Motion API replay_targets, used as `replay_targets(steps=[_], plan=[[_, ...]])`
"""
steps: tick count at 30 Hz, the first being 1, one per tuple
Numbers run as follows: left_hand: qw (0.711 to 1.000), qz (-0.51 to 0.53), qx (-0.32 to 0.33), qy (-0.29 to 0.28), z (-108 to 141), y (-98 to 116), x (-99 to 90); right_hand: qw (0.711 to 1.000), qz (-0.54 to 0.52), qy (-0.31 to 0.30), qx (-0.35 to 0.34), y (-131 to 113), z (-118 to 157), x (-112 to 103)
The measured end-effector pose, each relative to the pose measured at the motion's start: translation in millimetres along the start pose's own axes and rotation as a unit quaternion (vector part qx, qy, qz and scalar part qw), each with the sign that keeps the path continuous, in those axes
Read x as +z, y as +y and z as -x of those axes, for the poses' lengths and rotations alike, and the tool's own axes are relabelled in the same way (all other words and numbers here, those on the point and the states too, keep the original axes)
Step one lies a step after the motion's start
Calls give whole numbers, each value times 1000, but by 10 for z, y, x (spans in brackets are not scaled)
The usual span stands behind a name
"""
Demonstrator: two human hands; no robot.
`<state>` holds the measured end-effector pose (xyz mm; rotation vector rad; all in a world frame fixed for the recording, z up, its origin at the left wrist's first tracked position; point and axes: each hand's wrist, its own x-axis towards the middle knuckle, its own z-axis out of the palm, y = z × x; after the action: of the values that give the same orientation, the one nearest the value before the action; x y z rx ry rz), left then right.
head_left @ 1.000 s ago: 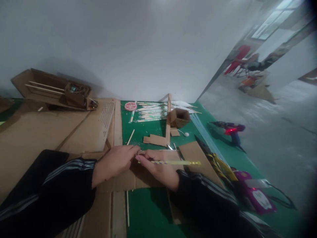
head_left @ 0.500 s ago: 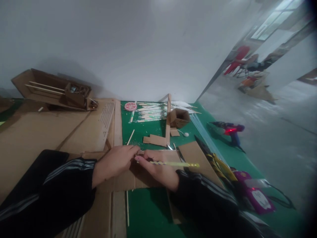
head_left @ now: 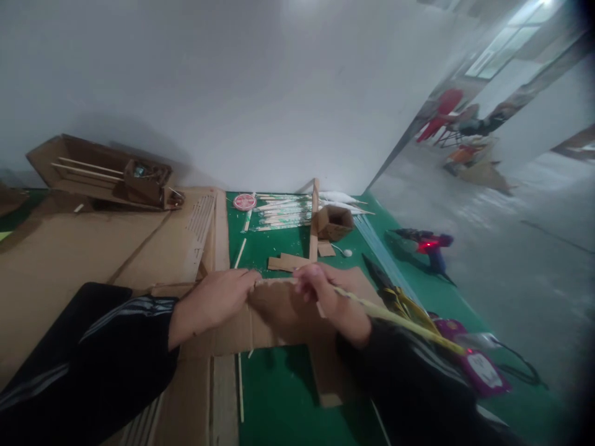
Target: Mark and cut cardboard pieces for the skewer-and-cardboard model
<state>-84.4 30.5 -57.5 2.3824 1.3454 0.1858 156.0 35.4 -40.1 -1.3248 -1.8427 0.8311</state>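
My left hand (head_left: 214, 305) rests on a brown cardboard piece (head_left: 279, 313), its fingers closed at the far edge. My right hand (head_left: 332, 300) is above the cardboard's right part, fingers curled around a yellowish pencil (head_left: 388, 310). The pencil slants back over my right wrist and sleeve; its tip is hidden by the fingers. A small cardboard offcut (head_left: 288, 262) lies just beyond the hands. To the right of my right hand are black and yellow pliers (head_left: 400, 300).
A cardboard box with sticks (head_left: 93, 170) stands back left on a large cardboard sheet (head_left: 93, 248). Wrapped sticks (head_left: 283, 214), a round red-white tin (head_left: 244, 202) and a small open cardboard box (head_left: 335, 223) are at the back. A glue gun (head_left: 430, 244) lies right, beside a purple device (head_left: 483, 371).
My right hand has moved right, away from my left hand, and the pencil has swung to point back along my forearm. My left hand has stayed nearly in place on the cardboard.
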Motion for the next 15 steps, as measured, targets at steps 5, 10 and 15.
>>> replay_targets(steps=[5,10,15], plan=[[1000,12,-12,25,49,-58,-296,963,265,22,-49,233,102,-642],[997,19,-27,63,153,-97,-595,914,402,-55,25,571,381,-882],[992,38,-89,82,243,-151,-778,924,368,-78,72,541,483,-821]])
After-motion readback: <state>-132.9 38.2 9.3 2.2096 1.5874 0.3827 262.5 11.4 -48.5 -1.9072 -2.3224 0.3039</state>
